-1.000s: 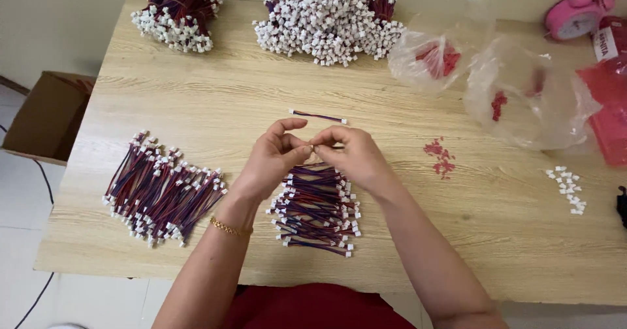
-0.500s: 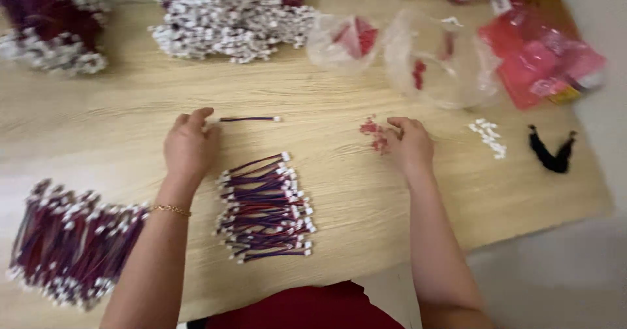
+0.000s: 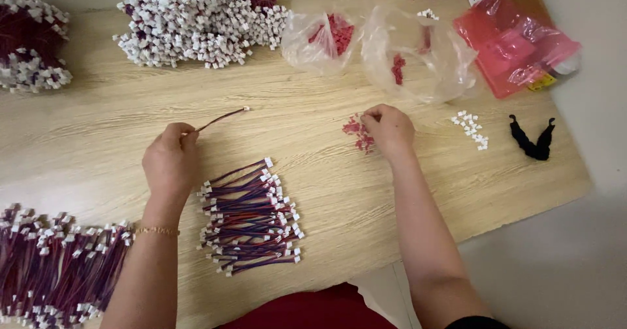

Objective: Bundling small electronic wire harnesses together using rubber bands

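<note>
The work surface is a pale wooden table with a visible grain, set against a light wall at the top and ending at the right over a plain grey floor. The left hand is closed around one end of a single short wire, which angles up and to the right off the tabletop, its small white plug at the far tip. The right hand is curled, fingertips down on a small scatter of red bits; whether it has one pinched cannot be told. Between the forearms lies a neat pile of wires (purple and red, white plugs at both ends). A larger bundle sits at the lower left edge. Along the far side are a heap of white-tipped wires, two clear plastic bags holding red pieces, and a pink bag. A few white plugs and a black tie lie near the right edge.
</note>
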